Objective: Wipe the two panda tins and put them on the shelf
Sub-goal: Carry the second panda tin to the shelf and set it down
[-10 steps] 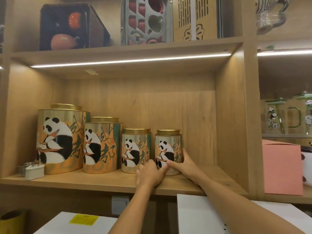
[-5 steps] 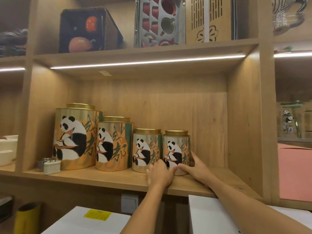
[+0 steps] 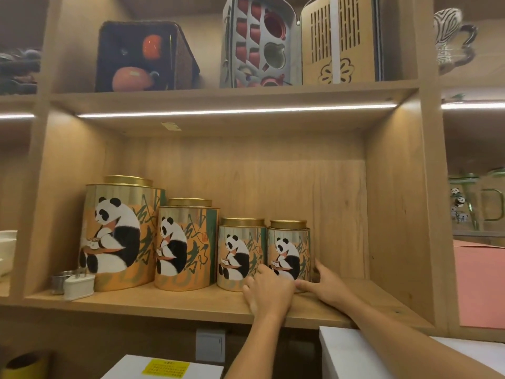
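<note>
Metal, gold-lidded and printed with pandas, the 2 small tins (image 3: 289, 253) stand touching on the wooden shelf (image 3: 175, 305), the right one cupped low between the left hand (image 3: 269, 292) and right hand (image 3: 326, 285); likely light, rigid, slick, best gripped around its sides.

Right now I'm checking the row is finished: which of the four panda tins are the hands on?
The smallest tin, at the row's right end. The left hand and right hand flank its base; the three bigger tins stand untouched.
</note>
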{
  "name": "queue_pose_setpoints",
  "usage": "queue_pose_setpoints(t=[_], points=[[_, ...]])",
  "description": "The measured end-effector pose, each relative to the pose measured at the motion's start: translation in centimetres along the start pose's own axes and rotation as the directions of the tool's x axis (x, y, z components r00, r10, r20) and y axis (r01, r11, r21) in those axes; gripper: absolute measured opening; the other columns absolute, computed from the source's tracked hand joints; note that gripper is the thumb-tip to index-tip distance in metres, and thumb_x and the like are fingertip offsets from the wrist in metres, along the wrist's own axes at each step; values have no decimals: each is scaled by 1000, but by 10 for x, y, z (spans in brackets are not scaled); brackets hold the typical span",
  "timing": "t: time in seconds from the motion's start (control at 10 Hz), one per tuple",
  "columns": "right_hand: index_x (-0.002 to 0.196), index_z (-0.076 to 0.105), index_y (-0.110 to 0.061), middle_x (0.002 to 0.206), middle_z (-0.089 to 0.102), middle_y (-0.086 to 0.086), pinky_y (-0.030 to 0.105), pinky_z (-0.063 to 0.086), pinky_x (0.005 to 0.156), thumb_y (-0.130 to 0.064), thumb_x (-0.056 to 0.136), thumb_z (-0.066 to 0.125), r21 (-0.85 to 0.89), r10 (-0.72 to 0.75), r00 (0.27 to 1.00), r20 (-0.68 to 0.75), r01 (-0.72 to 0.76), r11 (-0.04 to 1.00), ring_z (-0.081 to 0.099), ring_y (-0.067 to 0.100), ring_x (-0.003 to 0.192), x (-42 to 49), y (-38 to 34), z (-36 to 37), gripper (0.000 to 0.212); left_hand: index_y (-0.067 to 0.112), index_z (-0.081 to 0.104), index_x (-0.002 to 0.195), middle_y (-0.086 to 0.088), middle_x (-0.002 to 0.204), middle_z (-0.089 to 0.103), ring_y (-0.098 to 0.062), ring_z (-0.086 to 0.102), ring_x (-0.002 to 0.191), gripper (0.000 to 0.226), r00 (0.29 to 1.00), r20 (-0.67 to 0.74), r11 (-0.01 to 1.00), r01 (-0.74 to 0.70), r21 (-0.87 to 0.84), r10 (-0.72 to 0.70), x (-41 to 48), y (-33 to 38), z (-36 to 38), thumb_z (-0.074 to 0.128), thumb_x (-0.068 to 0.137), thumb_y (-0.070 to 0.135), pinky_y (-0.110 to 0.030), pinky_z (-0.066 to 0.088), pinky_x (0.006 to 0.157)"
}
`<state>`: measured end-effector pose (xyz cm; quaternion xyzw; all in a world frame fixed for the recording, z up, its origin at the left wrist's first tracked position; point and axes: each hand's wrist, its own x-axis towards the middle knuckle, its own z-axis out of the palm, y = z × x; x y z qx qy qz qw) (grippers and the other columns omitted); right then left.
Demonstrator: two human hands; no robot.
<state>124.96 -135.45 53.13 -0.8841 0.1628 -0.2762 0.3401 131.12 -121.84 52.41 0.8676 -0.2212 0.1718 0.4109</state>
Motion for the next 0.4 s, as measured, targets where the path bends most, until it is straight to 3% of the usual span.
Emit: queue_pose_setpoints(t=[0.1,0.2,0.3,0.4], points=[[150,31,-15,148,47,6,27,41,99,-30,83,76,-38,29,999,-23,-30,999,48,18,127,-5,3,0,82,12,50,112,-9,117,61,-28,50,113,39,1000,-6,1000,16,9,-16,2,-2,2,46,84,38,-44,40,97],[146,39,-13,146,50,9,34,43,107,-16,86,72,-96,102,991,-87,-110,989,50,22,131,-18,6,-3,69,11,54,114,-10,122,59,-28,48,117,40,997,28,988,-73,138,69,5,-6,3,46,88,39,-43,38,99],[128,62,-21,134,61,1,32,46,103,-7,92,61,-156,93,987,-129,-113,981,55,16,120,-41,7,-9,39,9,48,128,-11,135,49,-28,41,126,44,948,231,919,-279,280,217,-4,-3,-8,47,91,31,-41,35,104],[114,69,-26,121,63,-4,24,45,89,-11,96,56,-166,131,982,-136,-153,974,56,11,107,-76,-14,-17,27,9,40,138,-13,142,43,-31,36,131,50,881,391,872,-393,291,266,-18,-13,-40,44,91,29,-45,34,107]])
